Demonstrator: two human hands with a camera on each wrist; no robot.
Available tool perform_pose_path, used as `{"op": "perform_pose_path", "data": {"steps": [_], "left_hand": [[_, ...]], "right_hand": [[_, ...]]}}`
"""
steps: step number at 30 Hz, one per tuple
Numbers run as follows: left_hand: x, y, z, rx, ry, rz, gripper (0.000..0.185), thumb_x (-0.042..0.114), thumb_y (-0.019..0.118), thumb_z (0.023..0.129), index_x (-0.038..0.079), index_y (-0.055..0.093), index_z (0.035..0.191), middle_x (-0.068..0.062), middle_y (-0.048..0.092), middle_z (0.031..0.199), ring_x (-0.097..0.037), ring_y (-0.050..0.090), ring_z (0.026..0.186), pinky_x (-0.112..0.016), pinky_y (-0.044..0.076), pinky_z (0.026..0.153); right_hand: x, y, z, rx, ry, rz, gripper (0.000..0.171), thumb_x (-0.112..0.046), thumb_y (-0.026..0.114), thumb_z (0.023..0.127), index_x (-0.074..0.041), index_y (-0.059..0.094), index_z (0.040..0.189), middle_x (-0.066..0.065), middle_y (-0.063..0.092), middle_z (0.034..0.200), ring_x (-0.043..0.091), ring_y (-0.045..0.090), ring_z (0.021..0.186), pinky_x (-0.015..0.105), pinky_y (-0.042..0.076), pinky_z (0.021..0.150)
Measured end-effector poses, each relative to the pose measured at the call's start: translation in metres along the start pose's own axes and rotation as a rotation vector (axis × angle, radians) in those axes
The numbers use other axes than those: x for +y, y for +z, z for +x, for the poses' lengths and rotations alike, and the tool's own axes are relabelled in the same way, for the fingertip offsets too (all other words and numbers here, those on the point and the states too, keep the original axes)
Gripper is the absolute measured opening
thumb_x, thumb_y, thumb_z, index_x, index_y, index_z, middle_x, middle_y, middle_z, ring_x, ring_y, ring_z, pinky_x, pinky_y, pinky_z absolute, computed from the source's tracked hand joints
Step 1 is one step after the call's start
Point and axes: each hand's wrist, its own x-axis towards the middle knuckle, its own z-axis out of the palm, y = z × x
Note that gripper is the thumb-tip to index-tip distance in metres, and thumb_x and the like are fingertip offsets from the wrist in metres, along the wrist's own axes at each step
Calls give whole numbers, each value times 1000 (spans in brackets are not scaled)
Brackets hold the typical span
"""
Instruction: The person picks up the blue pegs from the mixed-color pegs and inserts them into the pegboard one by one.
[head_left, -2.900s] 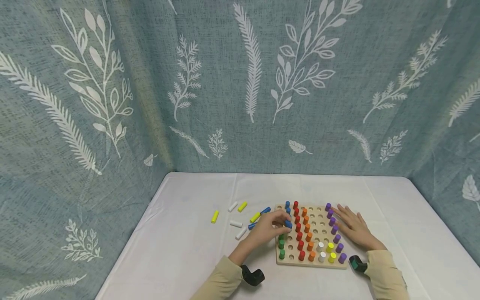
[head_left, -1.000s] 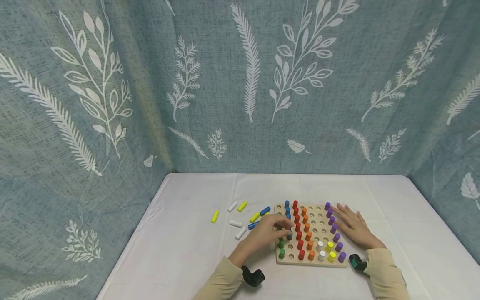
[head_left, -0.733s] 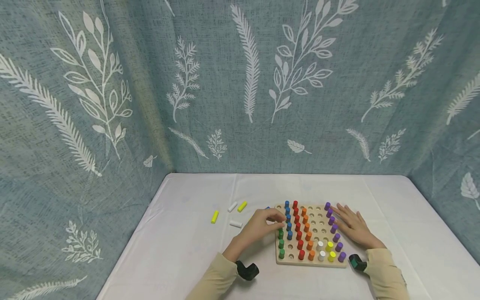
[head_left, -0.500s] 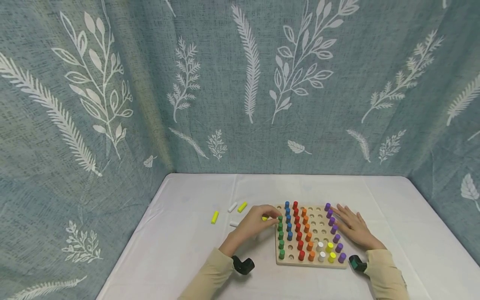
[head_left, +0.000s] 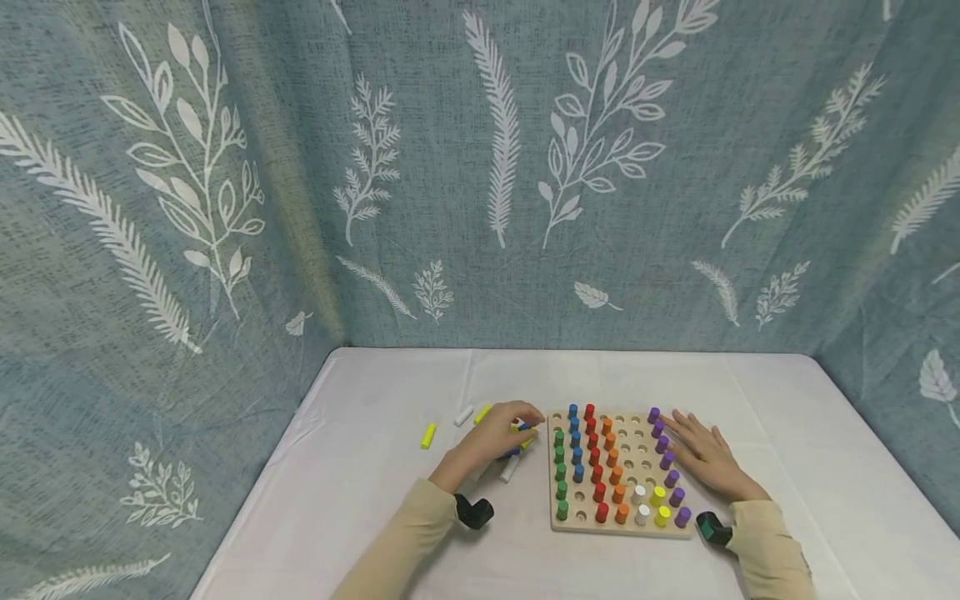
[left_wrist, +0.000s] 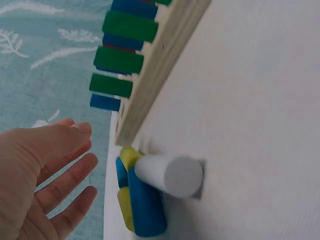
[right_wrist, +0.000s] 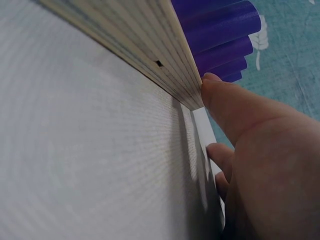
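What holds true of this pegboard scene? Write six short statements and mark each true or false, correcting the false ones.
1. The left hand is close to loose pegs. True.
2. The right hand grips a red peg. False: it holds no peg and lies beside the purple pegs.
3. Five green pegs stand in the board. True.
4. The column next to the green one is orange. False: it holds blue pegs.
5. Two white pegs stand in the board. True.
6. Every yellow peg is in the board. False: at least one yellow peg lies on the table.
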Motion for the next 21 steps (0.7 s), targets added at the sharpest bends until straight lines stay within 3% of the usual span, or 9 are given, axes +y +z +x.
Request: {"op": "perform_pose_path", "data": {"steps": [10, 21], "left_hand": [[-11, -5, 3, -17, -26, 35, 24, 13, 62, 89, 10, 64, 113, -4, 64, 111, -22, 56, 108, -38, 46, 93], [-15, -12, 10, -153, -47, 137, 33, 14, 64, 87, 11, 61, 120, -4, 61, 117, -22, 55, 111, -36, 46, 94]], "right_hand": [[-6, -3, -1, 2, 1, 0, 52, -31, 48, 95, -6, 39, 139, 28, 24, 146, 51, 14, 134, 65, -2, 106], [-9, -4, -2, -1, 1, 4, 52, -32, 48, 95, -7, 39, 140, 27, 24, 147, 51, 14, 134, 65, -2, 106]]}}
